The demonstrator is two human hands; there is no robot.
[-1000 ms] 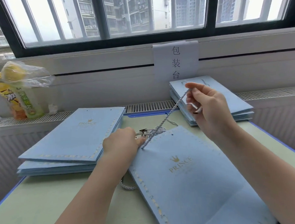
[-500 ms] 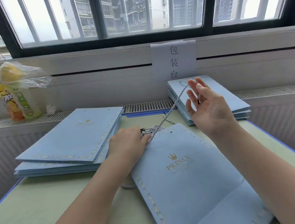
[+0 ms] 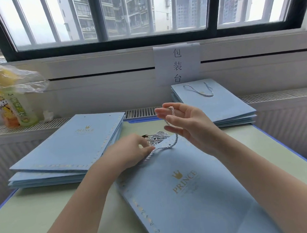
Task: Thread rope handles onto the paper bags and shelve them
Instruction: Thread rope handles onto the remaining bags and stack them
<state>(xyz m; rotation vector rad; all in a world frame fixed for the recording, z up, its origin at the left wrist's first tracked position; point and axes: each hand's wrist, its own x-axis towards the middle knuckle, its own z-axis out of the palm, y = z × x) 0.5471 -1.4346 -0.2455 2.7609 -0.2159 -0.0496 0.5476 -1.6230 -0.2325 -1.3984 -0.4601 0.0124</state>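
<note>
A flat light-blue paper bag (image 3: 196,190) with a gold crown print lies in front of me on the green table. A white-blue twisted rope (image 3: 175,143) runs from a hole at the bag's top edge up to my right hand (image 3: 186,123). That hand hovers above the bag's top, its thumb and forefinger pinching the rope while the other fingers stay straight. My left hand (image 3: 131,152) rests on the bag's top left corner and pinches the rope where it meets the bag. A loose bundle of ropes (image 3: 157,136) lies just behind the bag.
A stack of flat blue bags (image 3: 71,146) without handles lies at the left. Another stack (image 3: 217,104), its top bag carrying a rope handle, sits at the back right under a paper sign (image 3: 177,66). Drink bottles (image 3: 13,106) under a plastic bag stand on the radiator ledge, far left.
My right hand has come down and left, so the taut rope now hangs slack in a loop. My left hand has shifted onto the bag's corner and pinches the rope.
</note>
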